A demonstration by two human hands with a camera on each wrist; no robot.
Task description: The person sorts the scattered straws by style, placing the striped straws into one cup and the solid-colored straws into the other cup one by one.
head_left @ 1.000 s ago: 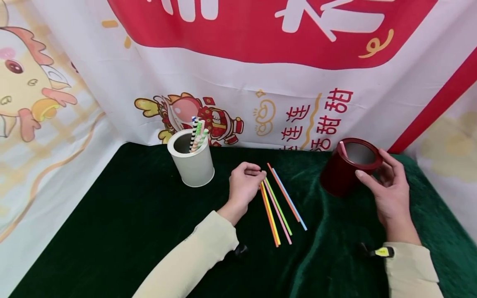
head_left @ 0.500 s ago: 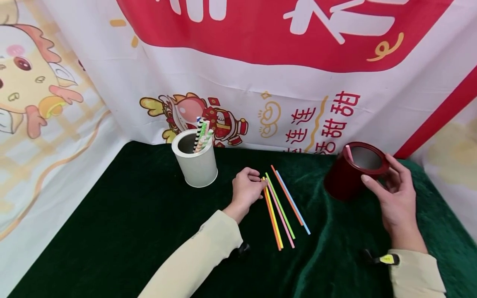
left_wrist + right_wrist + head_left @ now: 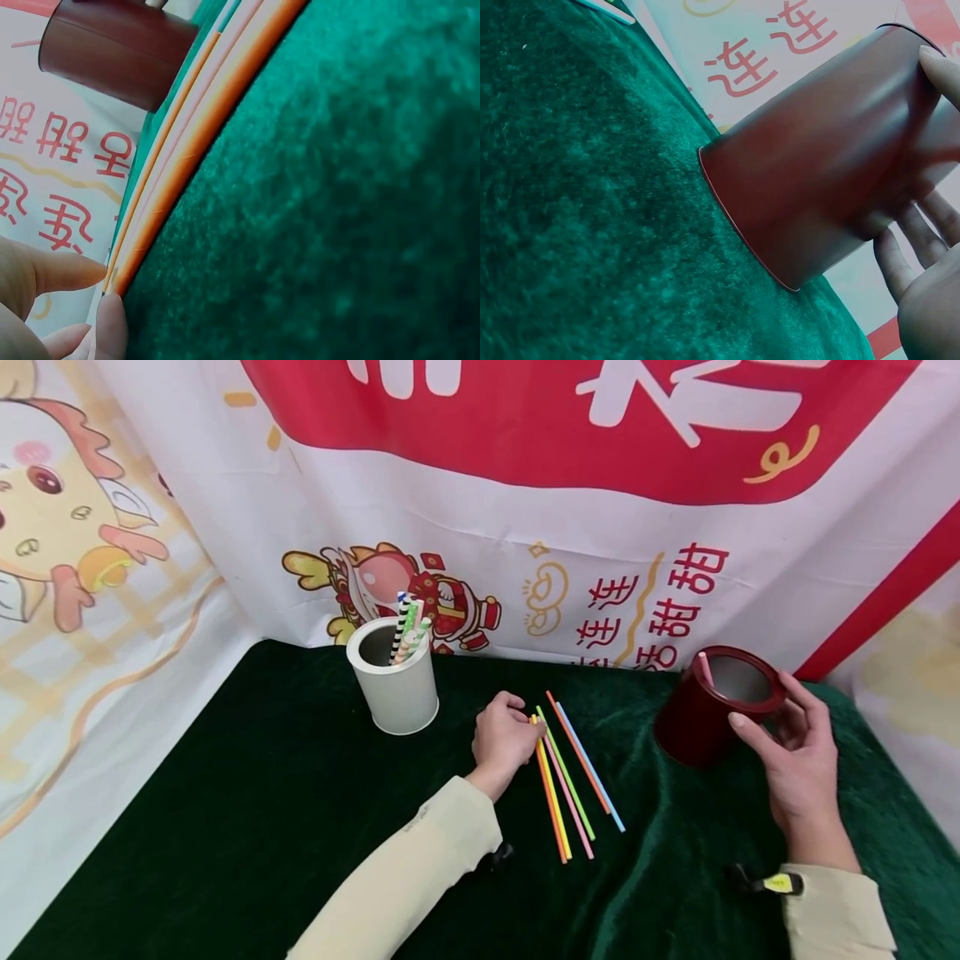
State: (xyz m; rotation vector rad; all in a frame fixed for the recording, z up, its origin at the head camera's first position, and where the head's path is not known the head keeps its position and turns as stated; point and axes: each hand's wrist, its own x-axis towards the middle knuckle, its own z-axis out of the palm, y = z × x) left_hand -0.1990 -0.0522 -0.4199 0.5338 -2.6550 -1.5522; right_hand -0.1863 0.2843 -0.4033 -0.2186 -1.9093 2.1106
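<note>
My left hand (image 3: 507, 735) is at the far ends of several loose drinking straws on the green cloth. In the left wrist view its thumb and a finger pinch at the tips of the nearest ones, an orange straw (image 3: 551, 814) and a yellow straw (image 3: 561, 827); which one they hold is hard to tell. A pink straw (image 3: 577, 827) and a green straw (image 3: 576, 789) lie just right of these. My right hand (image 3: 798, 752) grips a dark red cylindrical holder (image 3: 690, 718) near its rim, thumb in front. One pink straw (image 3: 706, 668) stands inside it.
A white cylindrical holder (image 3: 397, 697) with several striped straws (image 3: 408, 631) stands at the back left. Another orange straw (image 3: 581, 756) and a blue straw (image 3: 592, 768) lie right of the group. Printed fabric (image 3: 465, 510) hangs behind the green cloth (image 3: 262, 793).
The head view has shifted a little. My left hand has moved slightly to the right along the straw tips. The right hand keeps its grip on the red holder.
</note>
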